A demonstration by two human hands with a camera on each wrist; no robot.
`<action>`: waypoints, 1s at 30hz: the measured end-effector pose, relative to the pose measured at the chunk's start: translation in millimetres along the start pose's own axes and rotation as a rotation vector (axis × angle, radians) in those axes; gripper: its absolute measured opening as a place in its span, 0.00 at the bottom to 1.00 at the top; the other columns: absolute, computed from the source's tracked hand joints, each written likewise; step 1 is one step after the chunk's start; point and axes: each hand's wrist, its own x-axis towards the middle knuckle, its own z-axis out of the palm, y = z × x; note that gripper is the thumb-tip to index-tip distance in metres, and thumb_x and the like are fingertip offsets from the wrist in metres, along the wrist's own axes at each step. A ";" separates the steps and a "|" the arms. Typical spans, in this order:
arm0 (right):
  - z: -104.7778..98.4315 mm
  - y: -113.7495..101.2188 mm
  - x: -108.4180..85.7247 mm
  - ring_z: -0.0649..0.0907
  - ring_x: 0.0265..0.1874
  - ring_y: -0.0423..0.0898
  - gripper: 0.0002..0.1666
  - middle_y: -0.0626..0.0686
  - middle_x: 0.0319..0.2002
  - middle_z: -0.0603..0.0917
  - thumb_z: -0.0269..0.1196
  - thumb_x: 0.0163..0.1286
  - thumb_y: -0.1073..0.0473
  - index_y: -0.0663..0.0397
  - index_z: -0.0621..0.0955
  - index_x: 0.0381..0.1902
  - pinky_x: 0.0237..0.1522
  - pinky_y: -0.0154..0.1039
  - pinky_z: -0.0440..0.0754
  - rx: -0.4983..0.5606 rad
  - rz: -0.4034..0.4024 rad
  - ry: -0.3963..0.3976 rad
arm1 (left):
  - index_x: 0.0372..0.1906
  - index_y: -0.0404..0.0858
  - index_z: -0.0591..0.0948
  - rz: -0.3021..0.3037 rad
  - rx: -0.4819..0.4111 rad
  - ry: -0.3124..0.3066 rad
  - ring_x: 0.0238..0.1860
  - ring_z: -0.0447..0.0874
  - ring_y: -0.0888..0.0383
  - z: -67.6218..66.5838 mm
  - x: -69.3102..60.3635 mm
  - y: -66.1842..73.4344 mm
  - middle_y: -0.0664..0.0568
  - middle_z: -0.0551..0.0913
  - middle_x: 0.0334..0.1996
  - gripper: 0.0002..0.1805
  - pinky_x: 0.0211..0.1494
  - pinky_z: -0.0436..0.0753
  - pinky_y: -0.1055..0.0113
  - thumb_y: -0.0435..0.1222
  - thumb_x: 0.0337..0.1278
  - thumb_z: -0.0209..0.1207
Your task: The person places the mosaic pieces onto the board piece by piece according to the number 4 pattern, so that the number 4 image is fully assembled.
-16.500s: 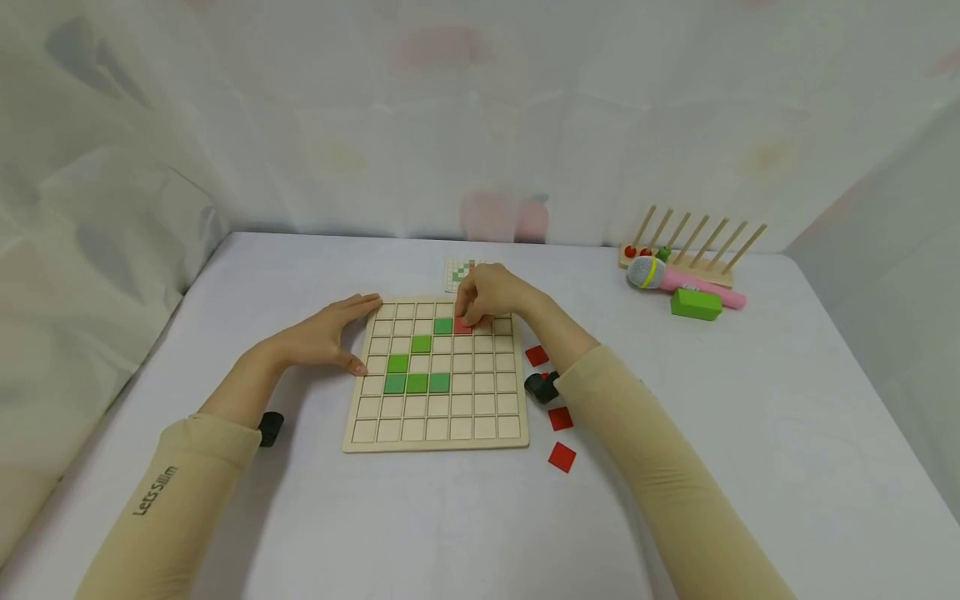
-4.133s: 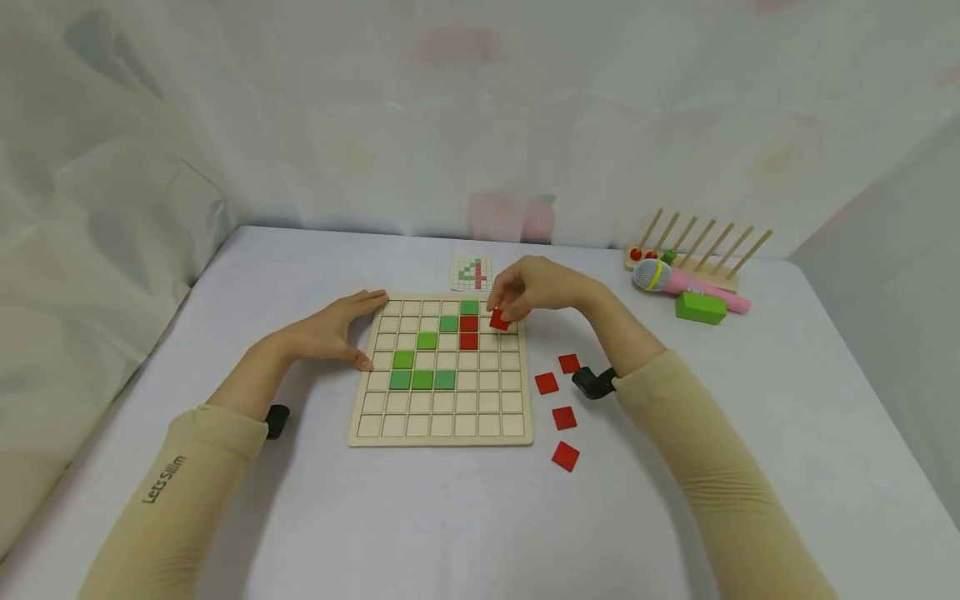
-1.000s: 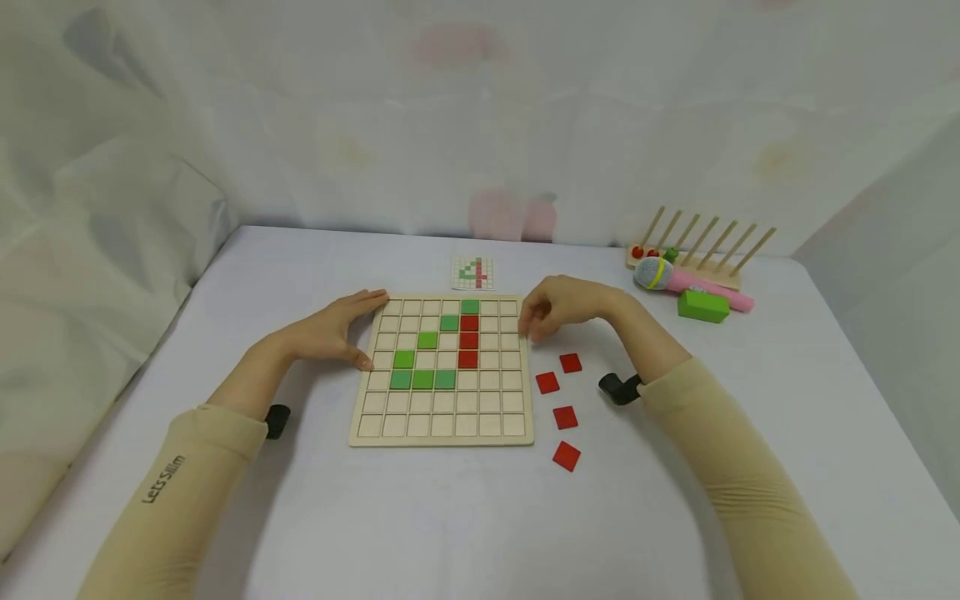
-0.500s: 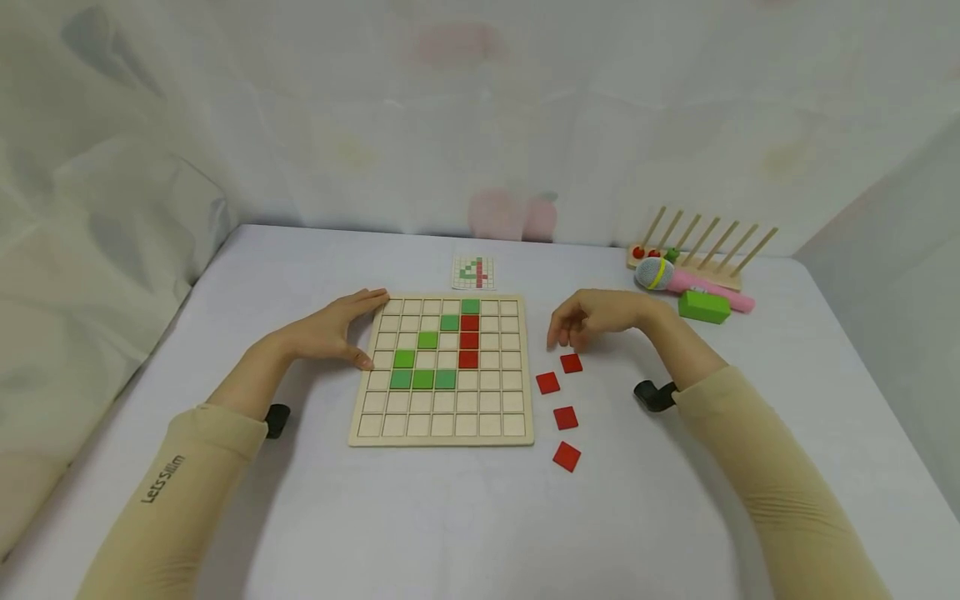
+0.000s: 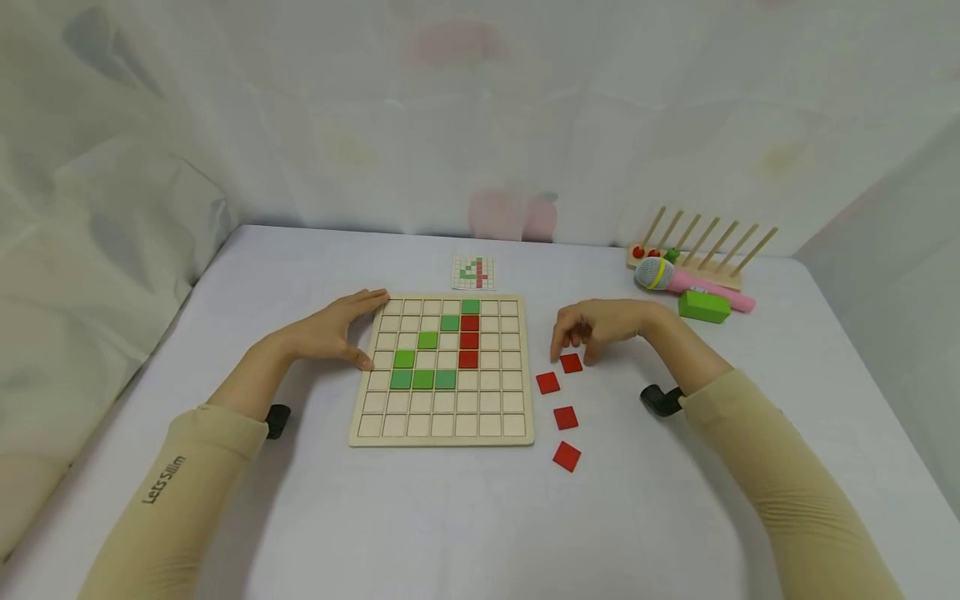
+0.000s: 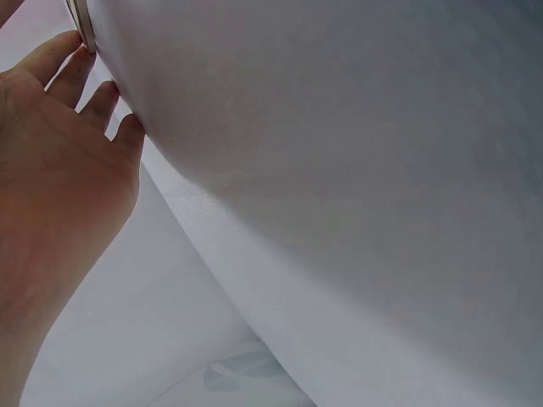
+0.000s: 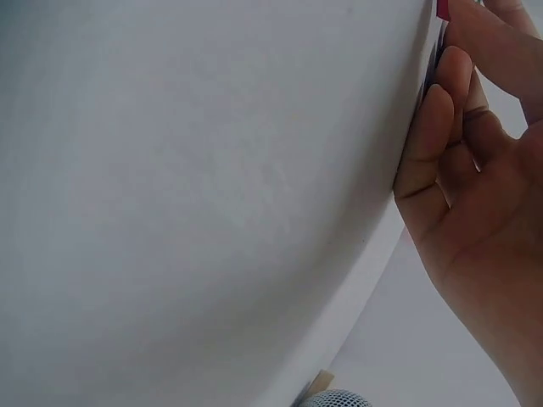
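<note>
A wooden grid board lies on the table, with several green tiles and a column of three red tiles in its cells. My left hand rests at the board's left edge, thumb and fingers spread; in the left wrist view its fingertips touch the rim. Right of the board lie several loose red tiles. My right hand is low over the farthest loose red tile, index finger and thumb on either side of it. In the right wrist view a red corner shows by the thumb.
Behind the board lies a small pattern card with a green and red figure 4. At the back right are a pegged wooden rack, a pink toy microphone and a green block.
A third red tile has been set in the column since about four seconds ago. My right hand has moved from the board right and down to the loose tiles; the left hand stays put.
</note>
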 end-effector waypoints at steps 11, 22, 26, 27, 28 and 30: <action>2.2 -2.2 0.4 0.73 0.42 0.49 0.25 0.55 0.43 0.77 0.68 0.47 0.75 0.46 0.88 0.42 0.40 0.33 0.74 -0.042 0.006 0.009 | 0.79 0.38 0.52 -0.005 0.002 -0.004 0.81 0.33 0.37 -0.7 -0.9 1.5 0.43 0.45 0.81 0.64 0.79 0.40 0.33 0.43 0.36 0.77; 3.1 -4.3 0.4 0.73 0.40 0.47 0.24 0.54 0.40 0.76 0.69 0.46 0.75 0.46 0.88 0.39 0.41 0.33 0.73 -0.068 0.010 0.020 | 0.79 0.38 0.52 0.000 0.010 -0.003 0.81 0.33 0.37 -0.4 0.2 -0.3 0.43 0.46 0.81 0.64 0.79 0.40 0.34 0.44 0.36 0.77; 2.8 -6.2 0.0 0.74 0.40 0.47 0.20 0.54 0.39 0.76 0.69 0.49 0.72 0.46 0.87 0.39 0.41 0.34 0.74 -0.096 0.010 0.029 | 0.79 0.37 0.52 -0.001 0.008 -0.002 0.81 0.33 0.38 -0.4 0.4 -0.6 0.43 0.46 0.81 0.64 0.79 0.40 0.34 0.44 0.36 0.78; 2.8 -6.3 0.1 0.74 0.40 0.46 0.20 0.53 0.39 0.76 0.70 0.50 0.72 0.46 0.87 0.39 0.41 0.34 0.74 -0.104 0.012 0.033 | 0.79 0.37 0.52 -0.001 0.008 -0.003 0.81 0.33 0.38 -0.4 0.4 -0.6 0.43 0.46 0.81 0.64 0.80 0.40 0.34 0.44 0.36 0.78; 2.9 -6.2 0.2 0.74 0.40 0.46 0.19 0.53 0.39 0.76 0.70 0.50 0.71 0.46 0.87 0.38 0.42 0.34 0.74 -0.111 0.014 0.038 | 0.79 0.37 0.52 -0.002 0.008 -0.003 0.81 0.33 0.38 -0.4 0.3 -0.5 0.43 0.46 0.81 0.64 0.80 0.40 0.34 0.44 0.36 0.78; 3.3 -5.6 0.7 0.74 0.40 0.46 0.18 0.52 0.38 0.77 0.71 0.50 0.70 0.45 0.86 0.37 0.42 0.35 0.75 -0.117 0.021 0.050 | 0.79 0.37 0.52 -0.001 0.008 -0.004 0.81 0.33 0.37 -0.3 0.3 -0.3 0.43 0.46 0.81 0.64 0.80 0.40 0.34 0.44 0.36 0.78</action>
